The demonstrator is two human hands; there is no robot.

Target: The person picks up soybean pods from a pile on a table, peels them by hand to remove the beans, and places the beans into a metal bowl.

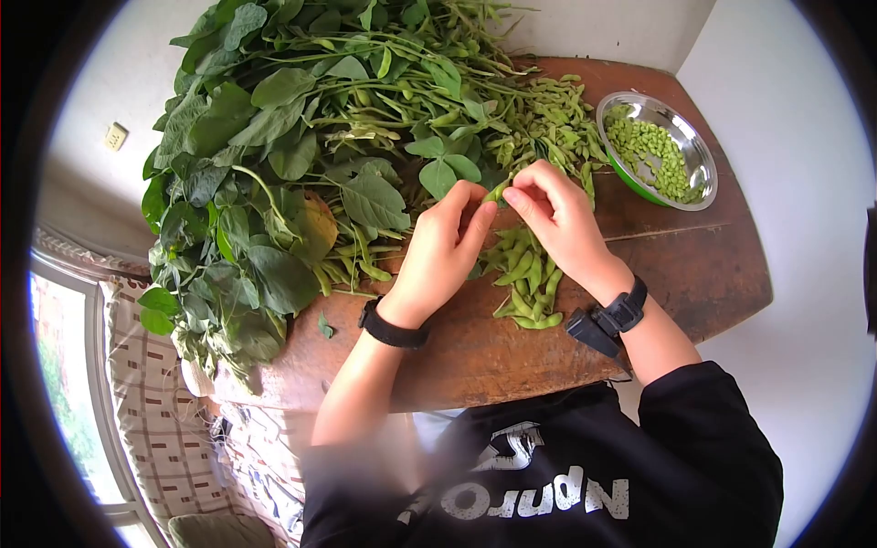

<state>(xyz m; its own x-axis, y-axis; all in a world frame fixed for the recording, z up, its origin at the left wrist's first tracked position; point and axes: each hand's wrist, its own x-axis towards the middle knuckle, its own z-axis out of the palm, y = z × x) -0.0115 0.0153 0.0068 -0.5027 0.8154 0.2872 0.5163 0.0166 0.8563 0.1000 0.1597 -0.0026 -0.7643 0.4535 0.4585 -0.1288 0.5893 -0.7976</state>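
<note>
Between my two hands is a green soybean pod (497, 192), partly covered by the fingertips. My left hand (442, 239) pinches its left end between thumb and fingers. At the other end, my right hand (557, 219) is closed on the pod with thumb and forefinger. Just below the hands lies a small pile of plump green pods (528, 283) on the wooden table. Behind the right hand spreads a heap of paler, flatter pods (553, 114). Whether the held pod is split cannot be made out.
A big heap of leafy soybean plants (283, 164) covers the left and back of the wooden table (438, 365). At the back right stands a steel bowl (610, 108) with shelled green beans (650, 151) inside. A white wall (804, 183) borders the right side; a curtain (151, 384) hangs at left.
</note>
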